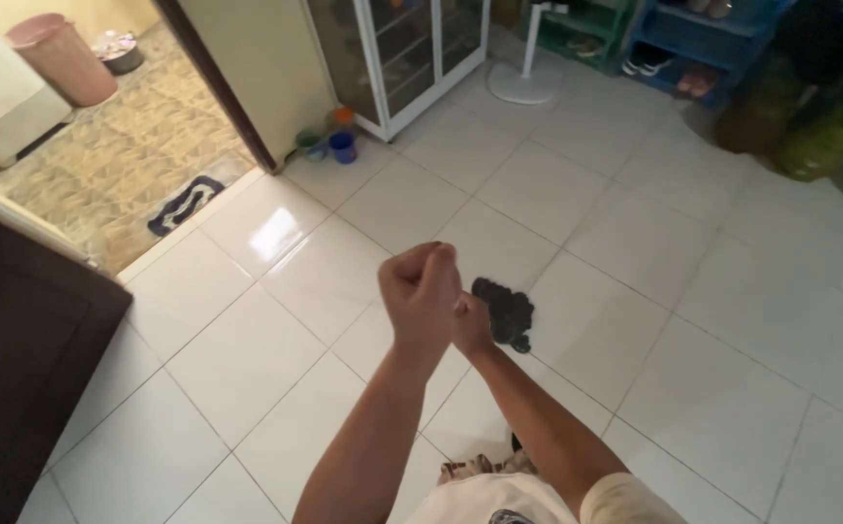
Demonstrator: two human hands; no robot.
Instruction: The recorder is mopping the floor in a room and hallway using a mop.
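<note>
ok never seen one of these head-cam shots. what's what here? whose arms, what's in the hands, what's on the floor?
There is no machine: a person wears one camera on the head, looking down, so both arms belong to the wearer. The left hand is a closed fist, raised in front. The right hand sits just behind it and grips a small dark bumpy object; what it is, I cannot tell. Whether the fist holds anything is hidden. Below is a glossy white tiled floor. Further off stand a glass-door cabinet, small cups beside it, a white fan base and a blue shoe rack. Through the doorway at left: a pink bucket and a blue mat.
</note>
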